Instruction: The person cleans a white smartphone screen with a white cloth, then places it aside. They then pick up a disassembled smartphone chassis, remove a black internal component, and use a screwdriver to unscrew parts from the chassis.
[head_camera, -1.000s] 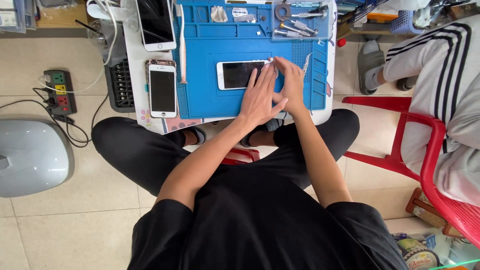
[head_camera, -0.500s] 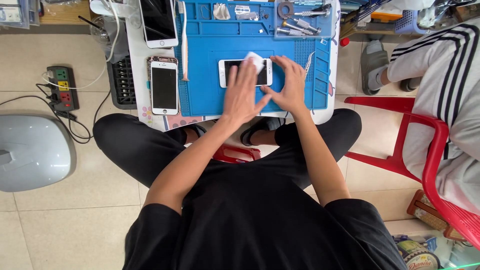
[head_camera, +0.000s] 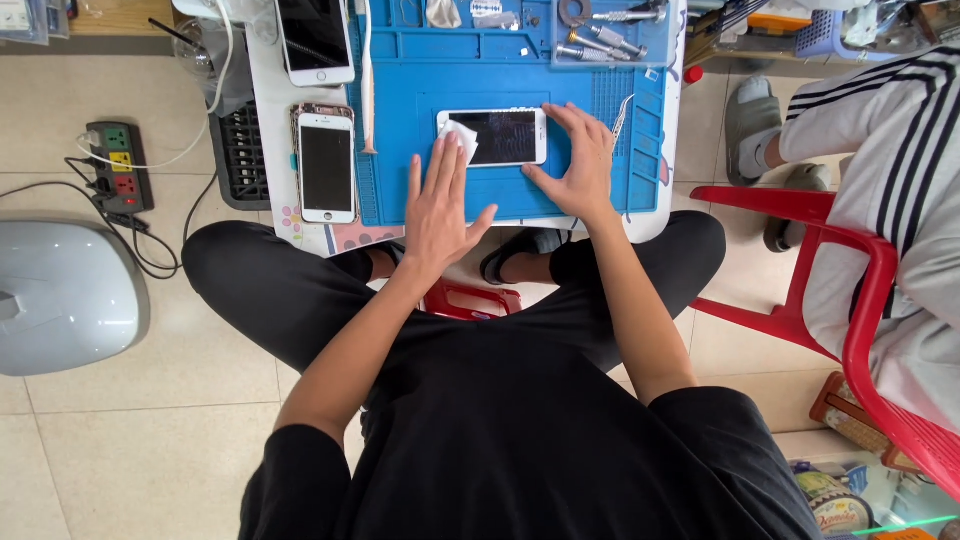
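Observation:
A white phone (head_camera: 505, 137) with a dark screen lies crosswise on a blue work mat (head_camera: 420, 80). My left hand (head_camera: 435, 205) is spread flat, its fingertips pressing a small white wipe (head_camera: 460, 140) onto the phone's left end. My right hand (head_camera: 580, 165) cups the phone's right end and lower edge, holding it in place on the mat.
Two more phones (head_camera: 327, 165) (head_camera: 313, 35) lie left of the mat on the small white table (head_camera: 265, 120). Metal tools (head_camera: 610, 35) sit at the mat's top right, tweezers (head_camera: 620, 115) beside my right hand. A power strip (head_camera: 118, 165) lies on the floor. Another person (head_camera: 900, 150) sits on a red chair (head_camera: 860, 300).
My left hand has slid the wipe from the phone's right end to its left end. My right hand has stayed at the right end.

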